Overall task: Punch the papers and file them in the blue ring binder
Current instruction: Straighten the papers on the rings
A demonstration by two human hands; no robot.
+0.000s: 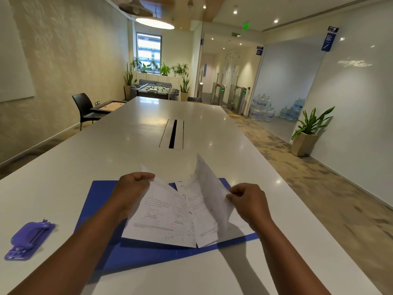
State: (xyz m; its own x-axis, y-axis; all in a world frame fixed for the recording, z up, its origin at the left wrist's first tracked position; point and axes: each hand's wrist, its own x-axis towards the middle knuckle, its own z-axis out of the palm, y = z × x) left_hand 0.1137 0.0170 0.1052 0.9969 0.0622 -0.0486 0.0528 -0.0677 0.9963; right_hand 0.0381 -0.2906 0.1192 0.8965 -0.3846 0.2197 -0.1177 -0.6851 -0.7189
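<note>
Papers (170,218) are in the air just above the open blue ring binder (102,201), which lies flat on the white table (127,135). Left hand (131,188) pinches the top-left edge of the printed sheets, fingers curled. Right hand (246,199) pinches the right edge of one sheet (209,188) that's lifted and curling upright.

Handling, my read: thin, light, floppy stock that sags and fans when held by one edge. It creases and tears easily. Better to grip both side edges, square the stack first, then feed it to the purple hole punch (29,241), which sits untouched, well left of the binder. Rings aren't visible under the sheets.
</note>
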